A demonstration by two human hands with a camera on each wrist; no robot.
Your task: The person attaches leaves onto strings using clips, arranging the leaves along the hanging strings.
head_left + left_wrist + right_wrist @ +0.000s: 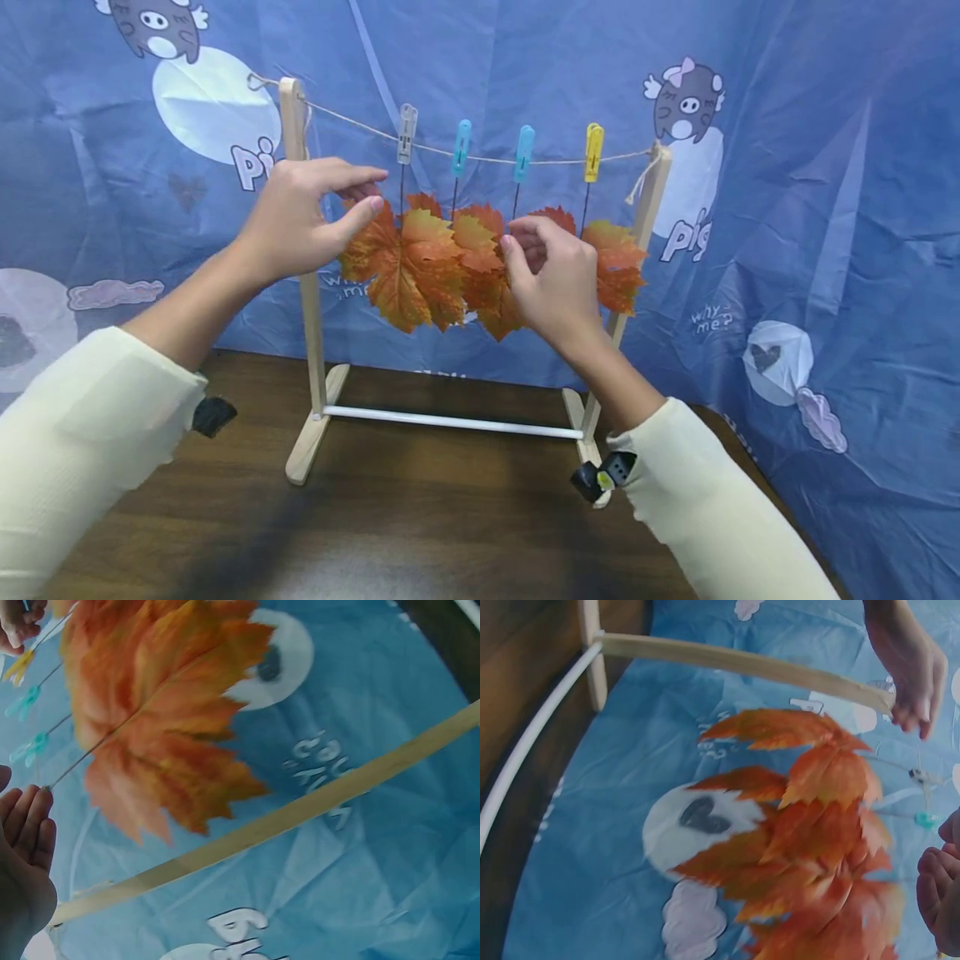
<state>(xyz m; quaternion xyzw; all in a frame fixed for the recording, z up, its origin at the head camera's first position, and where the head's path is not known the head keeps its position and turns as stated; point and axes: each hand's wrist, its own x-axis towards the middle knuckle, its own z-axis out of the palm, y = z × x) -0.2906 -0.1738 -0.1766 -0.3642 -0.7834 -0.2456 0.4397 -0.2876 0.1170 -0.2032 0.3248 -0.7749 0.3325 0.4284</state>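
Orange artificial maple-like leaves (408, 279) hang by dark stems from a string (352, 121) on a wooden rack. A grey clothespin (407, 133), two blue clothespins (461, 148) and a yellow clothespin (593, 153) clip the stems. My left hand (300, 217) is raised beside the leftmost leaf, below the grey clothespin, its fingers extended and nothing visibly gripped. In front of the right-hand leaves is my right hand (558, 271), fingers loosely bent, thumb near the index finger. The right wrist view shows that hand (941, 892) apart from the leaves, and it partly hides them in the head view.
Two wooden posts (311, 333) with feet hold up the string, and a white rod (457, 422) joins them low down. The rack stands on a brown wooden table (420, 517). Behind it hangs a blue cloth (480, 50) printed with cartoon pigs.
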